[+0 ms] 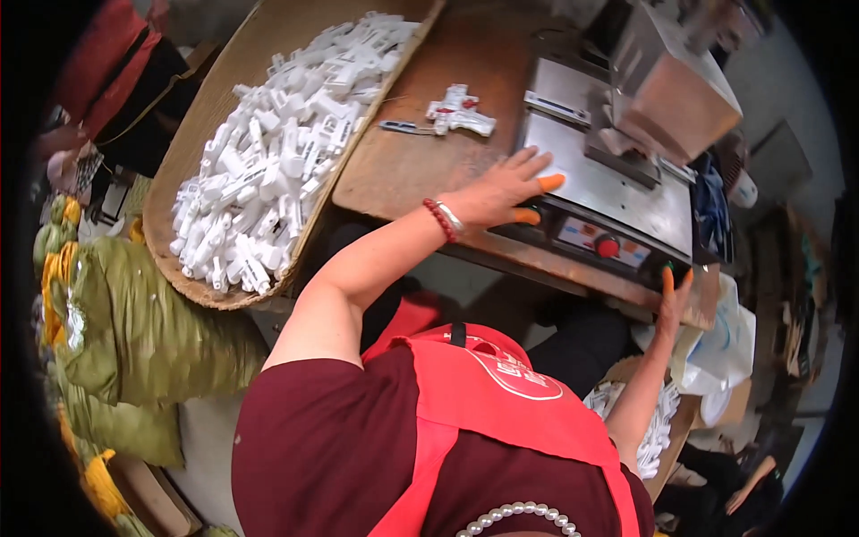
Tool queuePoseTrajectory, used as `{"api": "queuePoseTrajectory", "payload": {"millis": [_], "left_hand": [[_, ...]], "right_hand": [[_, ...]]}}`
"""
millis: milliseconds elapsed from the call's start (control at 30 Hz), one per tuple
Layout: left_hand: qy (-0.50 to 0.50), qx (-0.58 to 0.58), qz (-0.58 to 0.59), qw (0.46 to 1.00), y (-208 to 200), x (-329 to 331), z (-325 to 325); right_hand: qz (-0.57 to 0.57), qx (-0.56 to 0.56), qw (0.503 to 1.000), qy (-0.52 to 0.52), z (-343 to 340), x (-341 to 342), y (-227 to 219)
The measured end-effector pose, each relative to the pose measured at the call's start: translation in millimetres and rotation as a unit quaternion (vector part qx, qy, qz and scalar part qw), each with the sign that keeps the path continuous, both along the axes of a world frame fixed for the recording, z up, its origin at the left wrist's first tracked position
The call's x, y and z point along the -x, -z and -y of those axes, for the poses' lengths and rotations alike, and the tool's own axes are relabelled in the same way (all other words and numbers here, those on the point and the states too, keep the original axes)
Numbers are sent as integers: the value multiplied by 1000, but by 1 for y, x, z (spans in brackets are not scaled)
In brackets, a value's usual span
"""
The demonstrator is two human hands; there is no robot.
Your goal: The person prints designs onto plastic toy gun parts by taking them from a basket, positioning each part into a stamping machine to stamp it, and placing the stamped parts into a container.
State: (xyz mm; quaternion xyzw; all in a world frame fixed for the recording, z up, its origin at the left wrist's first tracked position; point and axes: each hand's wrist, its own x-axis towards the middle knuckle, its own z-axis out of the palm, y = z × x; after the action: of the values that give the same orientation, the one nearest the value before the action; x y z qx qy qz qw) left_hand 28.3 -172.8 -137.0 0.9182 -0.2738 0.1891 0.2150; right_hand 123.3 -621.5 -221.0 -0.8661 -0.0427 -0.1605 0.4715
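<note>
My left hand [506,190] lies spread at the left front corner of a bench machine [617,201] with a flat metal top. Orange finger cots cover two of its digits, and nothing is in it. Near the machine's right front corner is my right hand [673,302], with an orange-covered digit and another finger stretched up. Part of that hand is hidden, and I see nothing held in it. Between the hands, the machine's front panel carries a red knob [608,246]. Beyond my left hand, small white plastic pieces [461,111] with red bits lie on the wooden table [394,174].
A large cardboard tray [165,192] heaped with white plastic parts [268,166] stands left of the table. Green sacks [148,322] are at the far left. A metal box-shaped head [676,85] rises over the machine. More white parts [662,430] lie beside my right arm.
</note>
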Motion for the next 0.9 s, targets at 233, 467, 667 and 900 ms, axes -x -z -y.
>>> {"api": "queuePoseTrajectory", "payload": {"millis": [233, 467, 667, 900], "left_hand": [[-505, -51, 143, 850, -3, -11, -252], [-647, 83, -118, 749, 41, 28, -384], [-244, 336, 104, 904, -78, 2, -105], [-144, 65, 45, 986, -24, -7, 20]], "right_hand": [[-45, -81, 995, -22, -10, 12, -12], [-25, -64, 997, -32, -14, -2, -19], [214, 153, 965, 16, -72, -4, -85], [280, 120, 929, -211, -135, -97, -96]]}}
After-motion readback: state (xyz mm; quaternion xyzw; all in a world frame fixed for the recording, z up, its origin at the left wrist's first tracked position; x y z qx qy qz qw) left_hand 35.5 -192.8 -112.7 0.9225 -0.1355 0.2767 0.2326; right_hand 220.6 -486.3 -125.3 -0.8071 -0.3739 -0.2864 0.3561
